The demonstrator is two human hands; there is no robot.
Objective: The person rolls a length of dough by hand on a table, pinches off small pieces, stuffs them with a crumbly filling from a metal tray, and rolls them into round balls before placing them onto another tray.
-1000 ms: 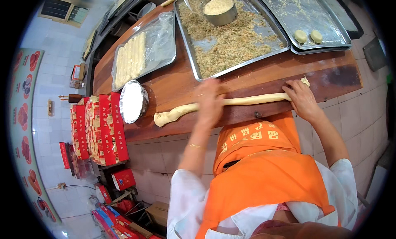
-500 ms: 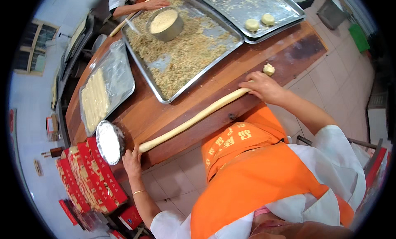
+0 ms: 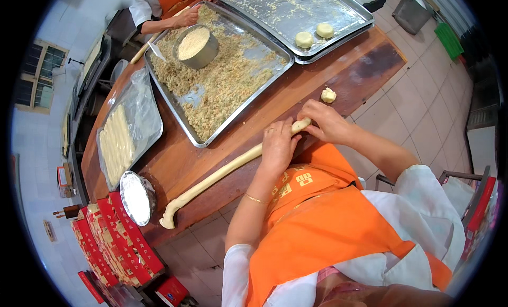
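A long pale dough rope point(image 3: 219, 173) lies slantwise along the near edge of the wooden table, its left tip bent and flattened. My left hand point(image 3: 279, 146) is closed over the rope near its right end. Beside it, a little to the right, my right hand point(image 3: 326, 123) grips the very end between thumb and fingers. A short stretch of dough shows between the two hands. Just beyond my right hand sits a small torn lump of dough point(image 3: 328, 95), touched by neither hand.
Crumbly filling fills a metal tray point(image 3: 248, 98), with a round tin point(image 3: 205, 55) standing in it. A co-worker's hand point(image 3: 185, 17) is at its far edge. Round dough pieces point(image 3: 325, 30) sit on another tray. Left are dough strips point(image 3: 117, 140), a foil-lined bowl point(image 3: 138, 198) and red boxes point(image 3: 119, 238).
My left hand has left the rope's left tip and come right, next to my right hand, closing over the rope there. The freed left tip now bends. The co-worker's hand has shifted.
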